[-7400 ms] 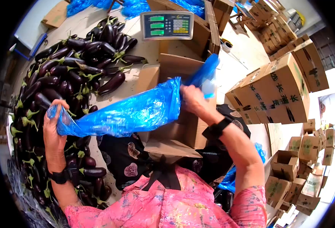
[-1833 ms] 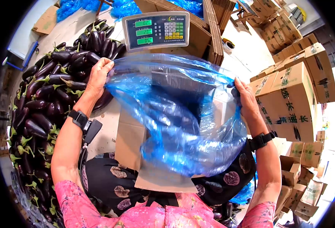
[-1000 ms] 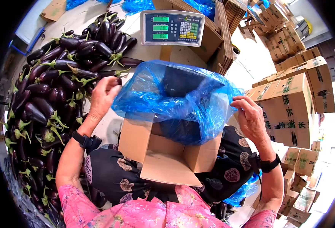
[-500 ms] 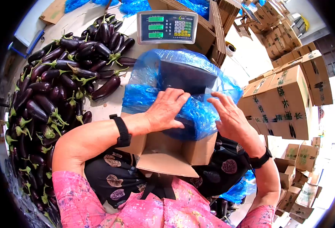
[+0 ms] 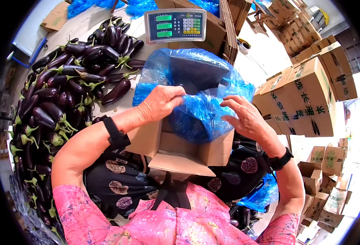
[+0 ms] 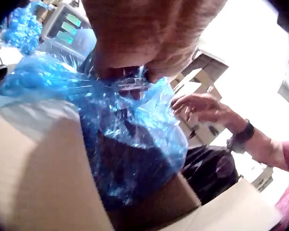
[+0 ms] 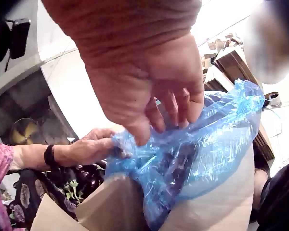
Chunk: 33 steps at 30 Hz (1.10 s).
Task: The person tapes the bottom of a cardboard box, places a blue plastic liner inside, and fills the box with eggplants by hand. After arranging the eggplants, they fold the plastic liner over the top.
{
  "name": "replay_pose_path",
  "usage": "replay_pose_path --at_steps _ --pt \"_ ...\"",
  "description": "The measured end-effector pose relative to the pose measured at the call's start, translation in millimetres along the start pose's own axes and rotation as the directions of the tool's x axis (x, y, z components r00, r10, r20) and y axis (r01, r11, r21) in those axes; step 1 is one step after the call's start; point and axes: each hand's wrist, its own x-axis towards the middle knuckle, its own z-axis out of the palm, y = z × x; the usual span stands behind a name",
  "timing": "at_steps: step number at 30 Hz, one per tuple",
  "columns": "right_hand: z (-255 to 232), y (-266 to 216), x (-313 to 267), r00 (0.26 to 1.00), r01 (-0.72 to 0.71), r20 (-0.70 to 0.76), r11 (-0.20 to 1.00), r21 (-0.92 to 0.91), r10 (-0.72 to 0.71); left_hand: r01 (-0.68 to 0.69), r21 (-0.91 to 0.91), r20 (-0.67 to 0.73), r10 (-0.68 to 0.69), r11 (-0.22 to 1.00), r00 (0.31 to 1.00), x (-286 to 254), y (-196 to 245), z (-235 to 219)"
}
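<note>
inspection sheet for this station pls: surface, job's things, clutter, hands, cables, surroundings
Surface: pale table, bare patch beside the box.
Job's things: blue plastic bag draped over the open cardboard box and its raised flap.
Clutter: eggplant pile on the person's left side of the table.
Hands: left hand pinches the bag film; right hand has fingers spread, touching the bag.
Cables: nothing seen.
Surroundings: digital scale behind the box; stacked printed cartons at the person's right; more blue bags beyond.
</note>
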Motion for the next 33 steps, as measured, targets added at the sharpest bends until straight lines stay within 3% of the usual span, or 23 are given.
replay_pose_path --at_steps 1,2,5,6,9,10,14,17,18,22,24,27,30,31,33 --pt "-3 -6 0 0.999 0.028 -0.019 0.999 -0.018 -0.028 0.100 -0.182 0.037 -0.094 0.978 0.995 1 7 -8" --pt "-4 -12 0 0.998 0.054 -0.036 0.998 -0.036 -0.055 0.088 -0.228 0.074 -0.073 0.970 0.995 0 9 -16" --pt "1 -27 9 0.996 -0.021 -0.089 0.997 -0.071 0.015 0.118 -0.226 0.281 -0.052 0.967 0.958 -8 26 -43" --pt "11 -27 14 0.980 -0.041 -0.196 0.994 -0.100 0.021 0.047 -0.188 0.329 0.018 0.981 0.944 -12 30 -48" --pt "16 -28 30 0.945 -0.017 -0.323 0.978 -0.209 -0.052 -0.008 -0.191 0.373 0.080 0.982 0.924 -30 45 -60" --pt "18 -27 34 0.927 0.011 -0.353 0.947 -0.320 -0.130 -0.003 -0.197 0.389 0.081 0.980 0.918 -36 47 -64" --pt "6 -37 16 0.902 0.165 -0.319 0.914 -0.371 -0.292 0.050 -0.097 0.472 0.001 0.994 0.882 -64 53 -86" --pt "-22 -83 -25 0.966 0.211 -0.071 0.913 -0.350 -0.250 0.103 -0.117 0.515 -0.028 0.988 0.857 -94 52 -97" --pt "-24 -97 -39 0.964 0.241 -0.030 0.919 -0.313 -0.263 0.160 0.032 0.625 -0.145 0.987 0.767 -101 55 -103" --pt "-12 -141 -84 0.950 0.307 0.116 0.933 -0.186 -0.290 0.251 0.103 0.790 -0.233 0.962 0.567 -116 66 -112" --pt "5 -154 -99 0.937 0.314 0.193 0.945 -0.096 -0.292 0.272 0.173 0.803 -0.295 0.947 0.518 -122 61 -116" --pt "51 -157 -104 0.947 0.285 0.161 0.958 -0.021 -0.278 0.251 0.278 0.820 -0.365 0.927 0.442 -131 30 -123" --pt "76 -160 -99 0.942 0.261 0.248 0.958 -0.119 -0.226 0.435 0.249 0.788 -0.442 0.865 0.429 -130 -5 -125" --pt "82 -161 -99 0.939 0.238 0.285 0.961 -0.140 -0.191 0.421 0.339 0.785 -0.499 0.841 0.367 -127 -15 -123" --pt "97 -165 -106 0.921 0.185 0.371 0.972 -0.145 -0.120 0.611 0.325 0.747 -0.592 0.722 0.303 -129 -38 -114"
